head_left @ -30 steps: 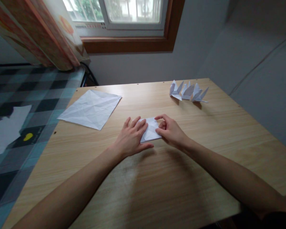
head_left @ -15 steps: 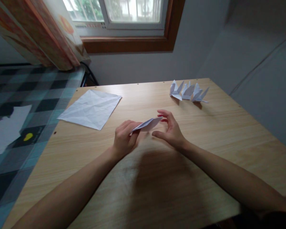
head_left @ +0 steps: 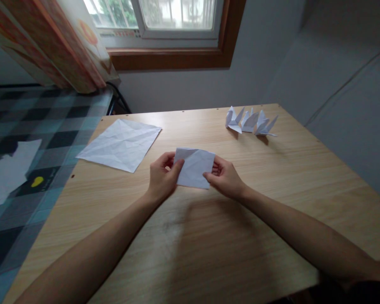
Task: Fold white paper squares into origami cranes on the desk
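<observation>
A folded square of white paper (head_left: 194, 168) is held up over the middle of the wooden table, its broad face turned towards me. My left hand (head_left: 165, 173) grips its left edge, thumb on the front and fingers behind. At the right edge my right hand (head_left: 225, 176) pinches it in the same way, the thumb near the lower right part. Faint creases run across the paper. The fingers behind it are partly hidden.
A creased white sheet (head_left: 122, 145) lies at the table's left. Three folded paper cranes (head_left: 249, 121) stand in a row at the back right of the wooden table (head_left: 288, 177). Torn white paper (head_left: 11, 171) rests on a checked cloth (head_left: 47, 114) further left.
The folded paper has turned from nearly edge-on to face me. My right hand, open beside it before, has closed on its right edge.
</observation>
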`<state>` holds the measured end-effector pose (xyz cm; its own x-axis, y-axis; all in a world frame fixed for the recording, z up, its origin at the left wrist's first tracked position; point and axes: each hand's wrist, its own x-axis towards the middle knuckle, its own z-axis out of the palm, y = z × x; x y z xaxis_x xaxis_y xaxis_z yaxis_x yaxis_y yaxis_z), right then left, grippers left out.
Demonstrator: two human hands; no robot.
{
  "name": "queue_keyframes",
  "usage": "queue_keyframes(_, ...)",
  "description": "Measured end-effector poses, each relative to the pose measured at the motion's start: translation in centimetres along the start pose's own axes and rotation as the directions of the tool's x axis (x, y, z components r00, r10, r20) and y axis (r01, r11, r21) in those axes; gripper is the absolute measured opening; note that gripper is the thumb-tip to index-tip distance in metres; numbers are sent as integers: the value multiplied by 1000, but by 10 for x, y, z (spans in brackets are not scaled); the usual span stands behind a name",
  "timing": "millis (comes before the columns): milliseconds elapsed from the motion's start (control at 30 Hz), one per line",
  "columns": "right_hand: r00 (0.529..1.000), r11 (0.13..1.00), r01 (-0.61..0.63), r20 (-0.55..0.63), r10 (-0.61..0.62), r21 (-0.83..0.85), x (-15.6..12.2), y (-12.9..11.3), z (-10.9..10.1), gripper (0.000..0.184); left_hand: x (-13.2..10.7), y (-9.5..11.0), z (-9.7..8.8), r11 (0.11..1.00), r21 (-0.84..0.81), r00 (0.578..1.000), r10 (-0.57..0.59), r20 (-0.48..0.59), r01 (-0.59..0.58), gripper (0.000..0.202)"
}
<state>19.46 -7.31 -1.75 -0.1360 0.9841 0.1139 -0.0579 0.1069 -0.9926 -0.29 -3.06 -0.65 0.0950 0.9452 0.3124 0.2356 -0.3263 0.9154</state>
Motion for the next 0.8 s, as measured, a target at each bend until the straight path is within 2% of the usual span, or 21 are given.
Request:
queue_keyframes(67, 1000, 999, 1, -25, -2, -36, 1, 1, -1, 64, 1, -1, 0, 994, 111, 1000, 15, -18, -13, 30)
queue_keyframes(167, 996, 978, 6, -91, -25, -207, 0, 2, -4, 86, 2, -2, -2, 954, 283, 995, 98, 2, -94, 52)
queue_keyframes(267, 988, 909, 26, -129, -87, -417, 0, 1, -6, 92, 2, -4, -5, 865, 443, 972, 210, 108, -236, 66)
queue_keyframes(333, 980, 817, 74, -111, -167, -573, -1, -1, -7, 88, 2, -5, -6, 773, 540, 940, 228, 254, -333, 57)
queue_keyframes(433, 953, 596, 168, -24, -301, -785, -2, -4, -7, 76, 0, -4, -5, 642, 619, 868, 159, 470, -453, 38)
queue_keyframes(500, 942, 446, 209, 57, -330, -870, -3, -5, -7, 71, -2, -2, -4, 579, 640, 828, 117, 548, -505, 38)
queue_keyframes(567, 944, 314, 262, 175, -281, -913, -3, -5, -6, 66, -4, 0, -4, 539, 653, 806, 87, 586, -533, 43)
queue_keyframes(633, 946, 227, 313, 281, -163, -922, -3, -4, -5, 61, -5, 2, -3, 515, 664, 794, 55, 605, -542, 47)
queue_keyframes(700, 943, 190, 331, 328, -52, -924, -3, -3, -6, 59, -5, 3, -4, 499, 675, 789, 29, 614, -544, 51)
queue_keyframes(800, 942, 164, 330, 336, 13, -930, -2, -3, -9, 65, -5, 4, -4, 482, 679, 778, 7, 628, -553, 54)
